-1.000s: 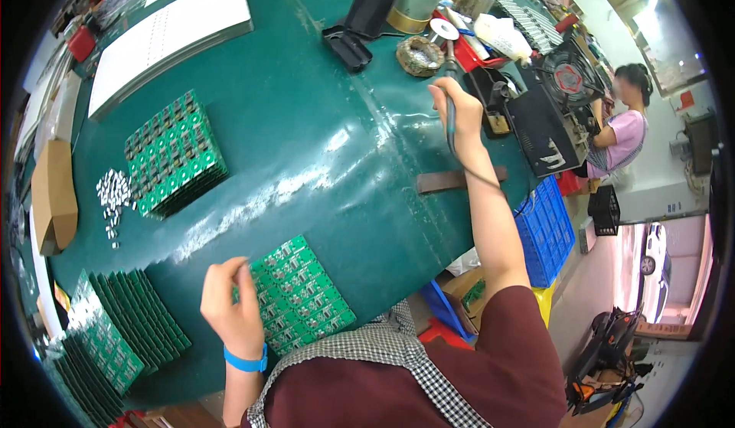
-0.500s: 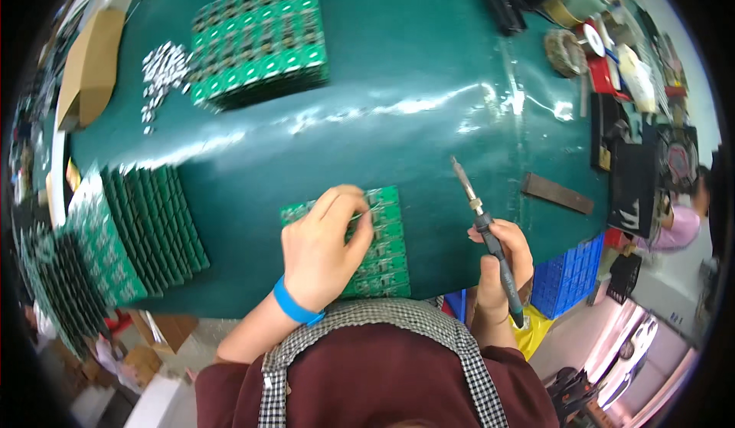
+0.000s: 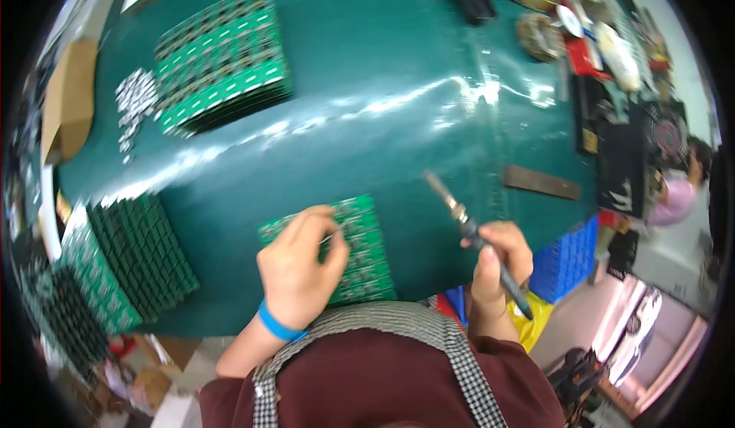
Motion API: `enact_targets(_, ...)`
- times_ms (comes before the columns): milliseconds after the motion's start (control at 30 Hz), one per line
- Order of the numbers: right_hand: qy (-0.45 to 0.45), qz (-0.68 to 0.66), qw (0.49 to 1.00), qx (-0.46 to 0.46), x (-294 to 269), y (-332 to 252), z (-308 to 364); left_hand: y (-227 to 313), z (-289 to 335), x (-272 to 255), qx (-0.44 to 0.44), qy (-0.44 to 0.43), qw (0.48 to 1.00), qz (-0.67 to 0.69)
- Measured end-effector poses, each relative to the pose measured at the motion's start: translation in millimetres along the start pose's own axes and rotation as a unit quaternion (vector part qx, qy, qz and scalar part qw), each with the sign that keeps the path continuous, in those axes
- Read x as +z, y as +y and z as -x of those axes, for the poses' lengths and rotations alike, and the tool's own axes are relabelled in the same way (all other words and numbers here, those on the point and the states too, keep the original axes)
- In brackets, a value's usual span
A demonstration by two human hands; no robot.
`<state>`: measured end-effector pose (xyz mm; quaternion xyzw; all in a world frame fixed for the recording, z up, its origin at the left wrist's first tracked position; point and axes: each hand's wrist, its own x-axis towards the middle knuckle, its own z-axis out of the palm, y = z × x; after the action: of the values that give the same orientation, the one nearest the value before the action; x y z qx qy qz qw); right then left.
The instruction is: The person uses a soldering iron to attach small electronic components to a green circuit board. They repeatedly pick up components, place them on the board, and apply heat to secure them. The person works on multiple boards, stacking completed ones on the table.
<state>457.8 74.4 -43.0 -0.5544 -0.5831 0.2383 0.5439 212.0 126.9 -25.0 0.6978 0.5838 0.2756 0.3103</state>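
In front of me lies a green circuit board panel [image 3: 364, 256], made up of several small boards. My left hand [image 3: 302, 267], with a blue band at the wrist, is over its left part. Its thumb and fingers are pinched on a thin solder wire [image 3: 328, 237], which shows only faintly. To the right of the panel, my right hand [image 3: 499, 263] grips the dark handle of a soldering iron [image 3: 471, 233]. The iron's metal tip points up and to the left, apart from the panel and slightly blurred.
A stack of green board panels [image 3: 226, 57] sits at the far left beside a pile of small white-and-dark parts [image 3: 135, 95]. More panels [image 3: 142, 256] stand on edge at the left. A flat brown bar [image 3: 541, 182] lies at right, near a blue crate [image 3: 565, 259].
The whole view has shifted, so the panel appears farther left. My left hand has drawn slightly nearer to me over the panel. The soldering iron leans more to the left.
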Motion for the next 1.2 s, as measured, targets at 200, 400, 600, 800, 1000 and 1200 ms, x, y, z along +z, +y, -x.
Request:
enact_targets(200,-0.108,0.044,0.990,-0.085,35,-14,-1,-13,3,3,0.009,0.028,1.000,-0.011)
enact_targets(400,-0.126,0.050,0.991,-0.015,36,-13,2,-13,-3,13,0.035,0.057,0.998,-0.013)
enact_targets(600,-0.128,0.054,0.990,0.001,37,-11,4,-12,-4,15,0.038,0.051,0.998,-0.020)
enact_targets(800,-0.135,0.046,0.989,-0.032,40,-9,1,-14,-4,17,0.042,0.054,0.997,-0.025)
enact_targets(1000,-0.137,0.045,0.989,-0.040,41,-9,2,-14,-4,19,0.043,0.058,0.997,-0.032)
enact_targets(1200,-0.142,0.049,0.987,-0.052,42,-10,7,-11,-2,18,0.021,0.041,0.998,-0.036)
